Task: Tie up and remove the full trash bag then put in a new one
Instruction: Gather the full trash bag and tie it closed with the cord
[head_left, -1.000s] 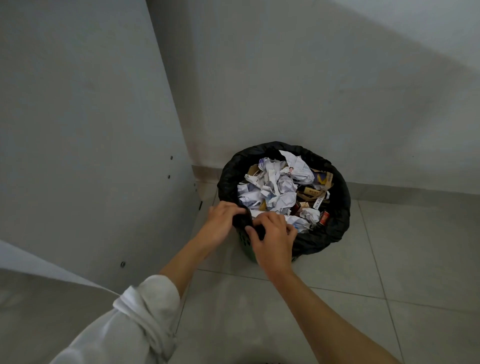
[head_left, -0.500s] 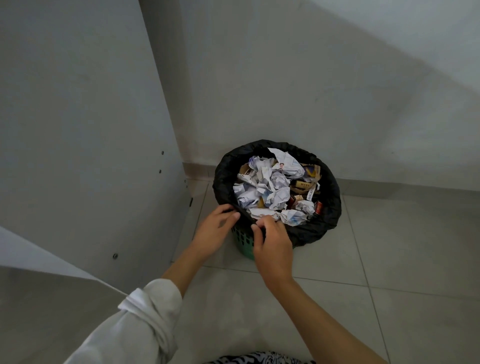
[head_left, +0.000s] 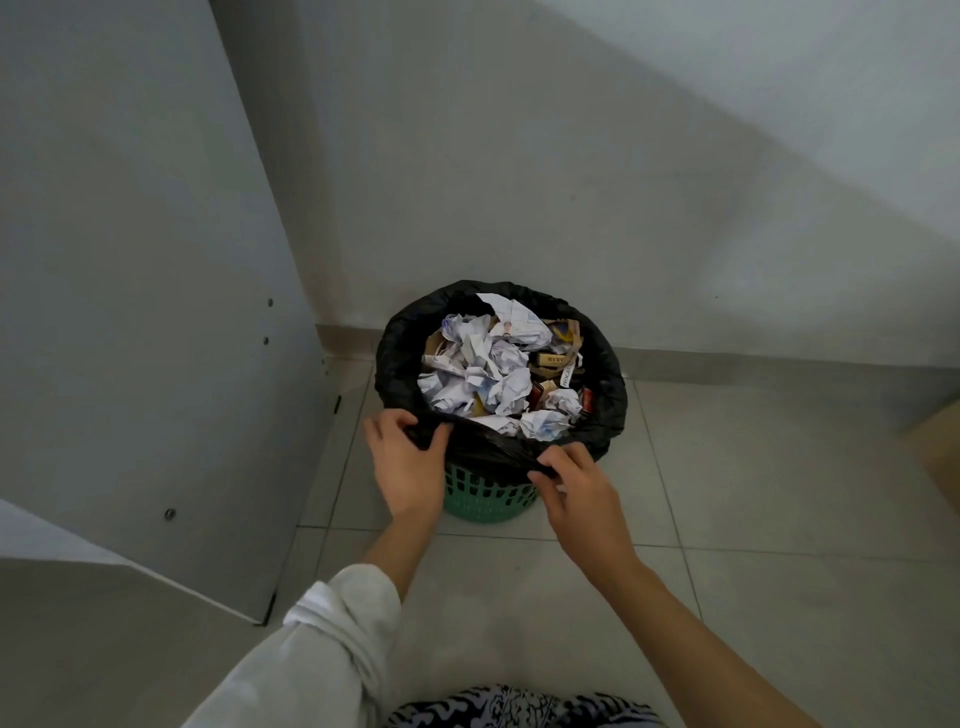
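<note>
Black trash bag (head_left: 396, 364) sits in the green lattice bin (head_left: 488, 494), centre of frame, against the wall corner. It is filled to the top with crumpled paper (head_left: 491, 366) and carton scraps.

Change noted: the hands, close together at the near rim a second ago, are now apart. The left hand (head_left: 408, 467) pinches the bag edge at centre-left; the right hand (head_left: 582, 488) pinches it lower, centre-right. Between them the near edge has come off the rim, exposing more green lattice.

Assessment: the bag is being freed from the rim. The far rim remains folded over, tying is not begun, and no new bag is in view.
</note>
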